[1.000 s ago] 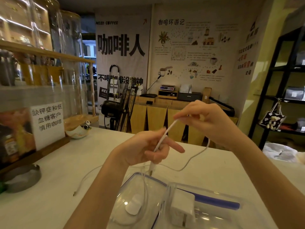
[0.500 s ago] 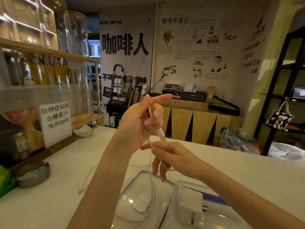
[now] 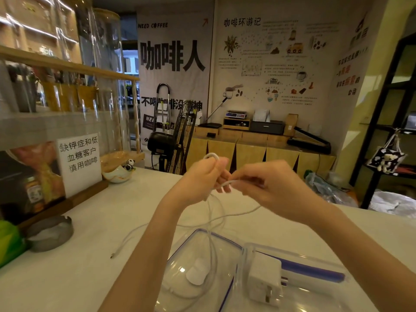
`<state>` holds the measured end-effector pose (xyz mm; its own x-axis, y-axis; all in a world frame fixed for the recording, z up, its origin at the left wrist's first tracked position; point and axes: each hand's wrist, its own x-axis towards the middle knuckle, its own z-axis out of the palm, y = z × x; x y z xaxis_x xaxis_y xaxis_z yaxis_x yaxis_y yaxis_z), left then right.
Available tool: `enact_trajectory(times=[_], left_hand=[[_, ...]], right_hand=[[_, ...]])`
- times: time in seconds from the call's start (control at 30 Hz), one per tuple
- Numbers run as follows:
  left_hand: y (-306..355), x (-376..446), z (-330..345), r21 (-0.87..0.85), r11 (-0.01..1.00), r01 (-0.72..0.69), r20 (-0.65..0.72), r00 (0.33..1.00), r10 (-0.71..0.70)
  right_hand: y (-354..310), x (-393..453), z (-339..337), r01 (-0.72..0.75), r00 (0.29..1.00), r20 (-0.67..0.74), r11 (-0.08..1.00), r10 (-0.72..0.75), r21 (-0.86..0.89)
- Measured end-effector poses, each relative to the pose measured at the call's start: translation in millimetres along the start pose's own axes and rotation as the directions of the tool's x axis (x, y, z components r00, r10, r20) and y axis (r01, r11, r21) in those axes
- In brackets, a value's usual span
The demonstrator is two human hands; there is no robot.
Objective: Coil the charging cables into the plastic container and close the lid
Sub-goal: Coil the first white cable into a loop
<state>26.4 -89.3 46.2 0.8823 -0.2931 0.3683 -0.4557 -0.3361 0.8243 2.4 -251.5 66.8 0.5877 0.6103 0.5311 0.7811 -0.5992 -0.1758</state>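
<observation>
A thin white charging cable (image 3: 240,213) is held up over the white counter. My left hand (image 3: 200,179) is closed around a small loop of it that pokes out above the fist. Just to the right, my right hand (image 3: 267,188) pinches the same cable. Slack hangs down and trails left across the counter to a connector end (image 3: 113,256). Below the hands stands a clear plastic container (image 3: 299,260) with a white charger plug (image 3: 265,275) inside. Beside it lies the clear lid (image 3: 180,251) with a purple seal, a white puck (image 3: 197,274) on it.
A metal ashtray (image 3: 50,235) sits at the left, with a green packet (image 3: 10,244) beside it. A sign on a wooden stand (image 3: 78,163) and a small bowl with a panda figure (image 3: 119,174) line the left edge. Bags (image 3: 391,202) lie beyond the counter's far right edge.
My left hand has dropped and closed into a fist around a cable loop. My right hand has come up level with it, pinching the cable beside it.
</observation>
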Motion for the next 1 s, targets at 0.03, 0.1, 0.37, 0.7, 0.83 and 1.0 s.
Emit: enact_trajectory(times=[0.03,0.1,0.37,0.7,0.83,1.0], left_hand=[[1.4,-0.2,3.9,0.012,1.0,0.016,0.068,0.998,-0.017],[5.2,-1.6,6.7,-0.065,0.995,0.073,0.199,0.978,-0.059],[-0.3,-3.2,-11.7,-0.624,0.755,0.202,0.471,0.868,0.157],[16.0,-6.7,-27.2,-0.968,0.08,0.238,0.243,0.81,0.534],[16.0,-8.1,-33.8,-0.987,0.159,0.036,0.1,0.902,0.419],[2.1,0.9,-23.1,-0.824,0.521,-0.223,-0.207,0.974,0.089]], right_hand=[[2.4,2.6,-5.9,0.015,0.999,-0.043,1.0,-0.014,0.011],[8.5,6.6,-15.1,0.034,0.994,-0.109,0.994,-0.023,0.104],[22.4,26.7,-17.5,-0.014,0.993,-0.078,0.764,0.084,0.645],[26.0,37.3,35.9,-0.168,0.963,-0.009,0.628,0.269,0.76],[21.1,23.3,55.3,-0.296,0.953,0.169,0.646,0.253,0.704],[3.2,4.7,66.2,-0.337,0.926,0.32,0.824,0.202,0.455]])
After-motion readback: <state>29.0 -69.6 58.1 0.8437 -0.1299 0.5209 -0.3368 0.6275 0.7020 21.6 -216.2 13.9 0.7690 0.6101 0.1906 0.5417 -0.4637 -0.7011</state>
